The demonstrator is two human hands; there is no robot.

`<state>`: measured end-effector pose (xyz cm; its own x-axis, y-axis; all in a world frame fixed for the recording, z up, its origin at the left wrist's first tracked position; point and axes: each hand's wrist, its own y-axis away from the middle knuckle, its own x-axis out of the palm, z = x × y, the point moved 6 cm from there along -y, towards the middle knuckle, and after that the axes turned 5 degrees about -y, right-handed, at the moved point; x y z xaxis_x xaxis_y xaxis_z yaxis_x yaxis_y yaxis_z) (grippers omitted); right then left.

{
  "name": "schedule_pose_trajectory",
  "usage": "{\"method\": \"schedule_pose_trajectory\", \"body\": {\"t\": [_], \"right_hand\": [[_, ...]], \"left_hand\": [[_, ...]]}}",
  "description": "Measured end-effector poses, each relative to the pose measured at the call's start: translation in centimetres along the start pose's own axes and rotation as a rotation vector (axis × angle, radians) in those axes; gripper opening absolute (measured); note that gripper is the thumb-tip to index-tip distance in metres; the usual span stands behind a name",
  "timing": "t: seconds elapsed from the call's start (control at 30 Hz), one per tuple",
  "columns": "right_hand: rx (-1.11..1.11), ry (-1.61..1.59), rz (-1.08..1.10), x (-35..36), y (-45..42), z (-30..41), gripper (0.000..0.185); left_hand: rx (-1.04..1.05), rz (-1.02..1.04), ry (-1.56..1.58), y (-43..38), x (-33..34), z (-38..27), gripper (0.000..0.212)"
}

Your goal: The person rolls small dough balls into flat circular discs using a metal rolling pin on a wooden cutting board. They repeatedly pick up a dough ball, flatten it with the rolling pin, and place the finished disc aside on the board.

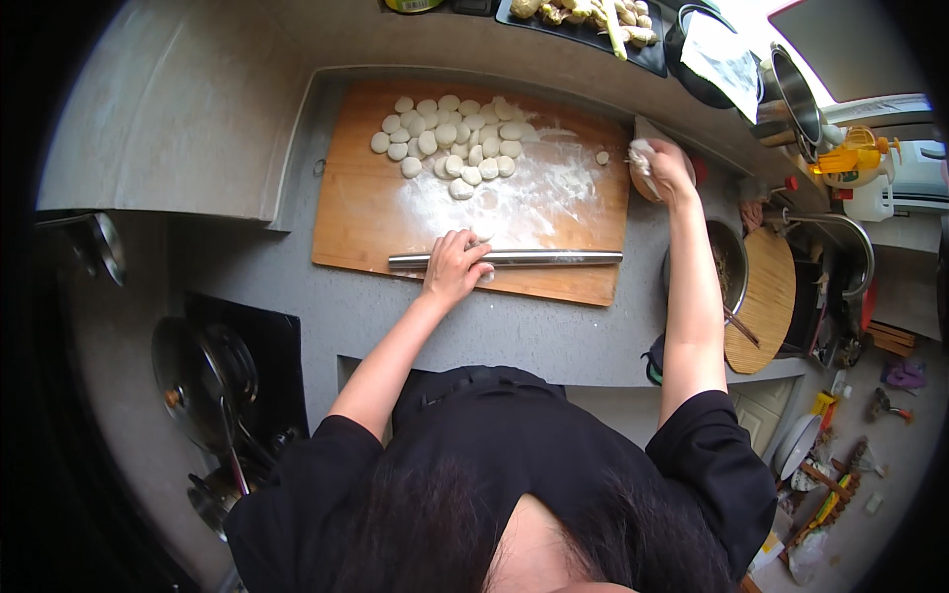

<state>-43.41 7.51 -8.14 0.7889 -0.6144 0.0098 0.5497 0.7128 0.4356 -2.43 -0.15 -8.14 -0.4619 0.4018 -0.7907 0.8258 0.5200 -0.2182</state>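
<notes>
My left hand (452, 265) lies across a steel rolling pin (552, 257), its fingers over the far side and the thumb on the near side. A small pale dough piece (482, 234) shows just past the fingertips, and another bit of dough (487, 272) sits by the thumb. To the right of the board, my right hand (667, 172) grips a clump of white flour (640, 157) above a brownish container (655, 132), mostly hidden by the hand. Many flattened dough rounds (445, 135) are grouped at the far left of the wooden board (356, 215). Loose flour (519, 200) coats the board's middle.
A lone dough bit (602, 158) is near the board's right edge. Right of my forearm are a metal bowl (730, 259) of filling, chopsticks (741, 327) and a round bamboo mat (764, 304). A tray of ginger (578, 15) stands on the ledge. Left is a lidded pan (185, 378).
</notes>
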Motion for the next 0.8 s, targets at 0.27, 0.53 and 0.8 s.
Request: {"method": "schedule_pose_trajectory", "body": {"t": [0.27,0.53,0.8], "right_hand": [[-0.002,0.181,0.128,14.4,2.5,2.9,0.018],[-0.186,0.474,0.419,28.9,6.2,1.4,0.029],[-0.007,0.301,0.312,23.8,2.4,0.1,0.025]], "left_hand": [[0.003,-0.010,-0.010,-0.2,-0.5,-0.3,0.033],[-0.034,-0.085,-0.037,1.6,-0.2,0.0,0.038],[-0.043,-0.086,-0.031,1.8,-0.7,0.1,0.041]]}}
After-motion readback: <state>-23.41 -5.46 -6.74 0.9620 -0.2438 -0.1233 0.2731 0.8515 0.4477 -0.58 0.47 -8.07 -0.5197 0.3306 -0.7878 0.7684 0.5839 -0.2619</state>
